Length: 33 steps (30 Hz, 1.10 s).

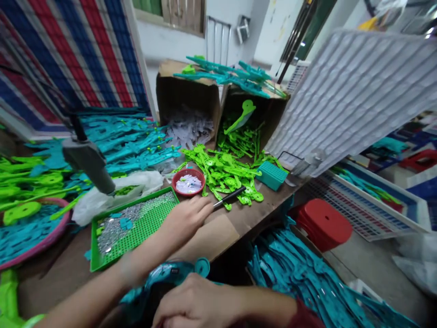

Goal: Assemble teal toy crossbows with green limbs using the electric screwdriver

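Note:
My left hand [188,217] reaches over the workbench with its fingers bent and close together. Its fingertips meet the metal end of a thin tool with a black handle [235,193]. What lies under those fingers is hidden. Close to my body, my right hand [194,300] is curled closed over a teal plastic part [174,272] with a round end; its fingertips are out of sight. Beside my left hand are a green perforated tray [150,232] holding small silvery pieces, and a small red basket [175,186] with pale pieces.
Lime green parts [225,168] are heaped beyond the basket, before two open cardboard boxes [160,84]. A grey powered tool [87,159] hangs at left above a plastic bag [85,207]. Stacked teal parts [293,269] and a red stool [324,223] are at right.

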Available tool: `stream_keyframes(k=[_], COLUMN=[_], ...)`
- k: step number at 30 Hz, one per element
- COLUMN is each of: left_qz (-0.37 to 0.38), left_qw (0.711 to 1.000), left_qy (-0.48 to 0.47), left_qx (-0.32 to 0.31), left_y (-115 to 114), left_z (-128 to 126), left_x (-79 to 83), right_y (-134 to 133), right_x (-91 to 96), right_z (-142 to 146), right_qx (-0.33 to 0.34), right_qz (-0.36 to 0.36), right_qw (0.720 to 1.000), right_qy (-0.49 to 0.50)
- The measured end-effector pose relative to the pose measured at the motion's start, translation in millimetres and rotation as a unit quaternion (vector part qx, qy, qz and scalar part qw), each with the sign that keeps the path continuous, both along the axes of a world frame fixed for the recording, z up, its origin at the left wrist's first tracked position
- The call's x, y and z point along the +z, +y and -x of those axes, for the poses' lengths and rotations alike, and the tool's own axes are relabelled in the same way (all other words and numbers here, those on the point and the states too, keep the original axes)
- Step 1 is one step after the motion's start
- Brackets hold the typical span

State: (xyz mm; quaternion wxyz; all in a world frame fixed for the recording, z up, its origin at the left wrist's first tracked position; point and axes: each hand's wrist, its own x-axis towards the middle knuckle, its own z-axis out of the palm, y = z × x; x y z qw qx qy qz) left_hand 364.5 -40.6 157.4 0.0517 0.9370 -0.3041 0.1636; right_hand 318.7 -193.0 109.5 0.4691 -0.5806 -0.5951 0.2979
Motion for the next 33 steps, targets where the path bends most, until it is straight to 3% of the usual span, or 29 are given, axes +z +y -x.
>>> stream_keyframes(k=[3,5,7,9,12,13,15,16,18,20,21,24,27,30,31,33], left_qz=[-0.031,-0.033,-0.031,-0.017,0.024,0.051,0.127,0.242,0.403,0.503,0.52,0.486,0.427,0.319,0.297,0.317], left_qw=[0.999,0.999,0.999,0.999,0.995,0.991,0.978,0.954,0.902,0.842,0.829,0.854,0.874,0.862,0.86,0.875], left_qy=[-0.007,-0.011,-0.017,-0.027,-0.052,-0.065,-0.083,-0.089,0.0,0.082,0.094,0.081,-0.046,-0.244,-0.263,-0.192], left_qx=[-0.002,-0.001,0.007,0.027,0.08,0.103,0.146,0.151,0.155,0.178,0.183,0.168,0.226,0.308,0.321,0.312], left_y=[-35,-42,-41,-38,-33,-31,-27,-24,-17,-8,-4,7,18,27,29,32], left_z=[-84,-117,-134,-138,-118,-102,-57,-29,29,79,98,128,139,151,155,157], left_x=[-1.3,-5.4,-6.2,-1.2,10.2,11.8,7.7,1.8,-15.7,-35.7,-44.7,-61.6,-64.3,-58.8,-56.0,-49.6], right_y=[-15,-29,-40,-46,-43,-39,-28,-20,-2,20,32,67,88,86,82,73], right_x=[-33.1,-47.3,-52.9,-50.1,-34.5,-27.7,-13.3,-6.2,7.0,17.5,21.0,23.5,18.4,18.9,21.8,30.8], right_z=[6,6,2,-10,-47,-62,-90,-99,-108,-101,-94,-68,-46,-34,-31,-24], right_qx=[-0.048,-0.123,-0.239,-0.358,-0.466,-0.475,-0.443,-0.414,-0.372,-0.359,-0.357,-0.327,-0.326,-0.393,-0.403,-0.376], right_qz=[-0.03,-0.037,-0.022,-0.016,-0.085,-0.118,-0.151,-0.155,-0.166,-0.173,-0.169,-0.129,-0.129,-0.174,-0.182,-0.168], right_qw=[0.998,0.992,0.967,0.901,0.736,0.697,0.666,0.671,0.687,0.705,0.717,0.777,0.828,0.849,0.85,0.867], right_qy=[-0.018,0.003,0.081,0.246,0.483,0.524,0.58,0.596,0.602,0.587,0.574,0.522,0.437,0.308,0.285,0.281])
